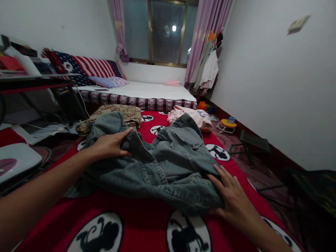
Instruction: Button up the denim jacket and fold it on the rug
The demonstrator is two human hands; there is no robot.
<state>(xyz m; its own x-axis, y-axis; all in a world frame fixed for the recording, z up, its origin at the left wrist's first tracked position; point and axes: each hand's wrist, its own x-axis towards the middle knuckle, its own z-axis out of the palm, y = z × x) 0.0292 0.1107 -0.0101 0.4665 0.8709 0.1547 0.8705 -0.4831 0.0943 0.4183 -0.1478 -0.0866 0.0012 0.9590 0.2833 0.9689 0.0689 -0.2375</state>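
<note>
A pair of faded blue-grey jeans (168, 164) lies crumpled across the red cover in front of me, with its waistband and fly facing up. My left hand (111, 145) holds the denim near the waistband, fingers on top and thumb nearer me. At the opposite side, my right hand (232, 194) grips the jeans' right edge, its fingers over the cloth and its thumb low down. Parts of the fingertips on both hands are hidden in the folds.
The red cover (141, 224) has black-and-white round prints. Beyond the jeans lie a brown patterned folded cloth (123, 113) and a pink garment (193, 115). A folding stool (253, 143) stands at right, a cluttered desk (34, 80) at left, a bed (147, 91) at the back.
</note>
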